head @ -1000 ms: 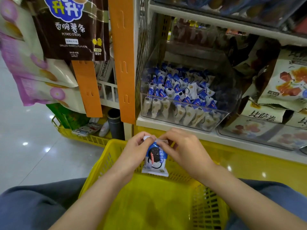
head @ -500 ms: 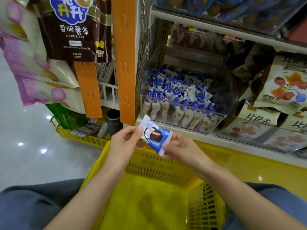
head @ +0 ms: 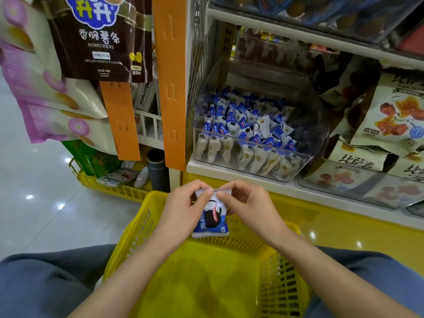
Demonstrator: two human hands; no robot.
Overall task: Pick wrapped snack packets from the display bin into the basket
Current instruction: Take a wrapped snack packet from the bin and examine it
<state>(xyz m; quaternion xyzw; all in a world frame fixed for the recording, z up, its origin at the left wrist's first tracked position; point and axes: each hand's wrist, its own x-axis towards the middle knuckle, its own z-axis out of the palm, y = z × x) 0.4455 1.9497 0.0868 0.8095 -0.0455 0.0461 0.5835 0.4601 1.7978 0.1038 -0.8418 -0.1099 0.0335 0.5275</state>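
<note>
Step in hand: transfer, 1 snack packet (head: pixel 212 220) held above the basket (head: pixel 137 228). Left hand (head: pixel 183 211) and right hand (head: pixel 246 206) both pinch its top seam; it hangs upright near the far rim. Display bin (head: pixel 250 166) well stocked. Next, probably: release, reach back to bin.

Illumination is overhead, even and moderately bright. Specular spots mark the glossy floor (head: pixel 34 180) and the yellow shelf base (head: pixel 344 226). The recess behind the clear display bin (head: pixel 252 167) is dim. The hanging bags (head: pixel 46 92) at the left edge are soft and bowed by wide-angle distortion. A faint shadow lies inside the basket (head: pixel 142 226).
</note>
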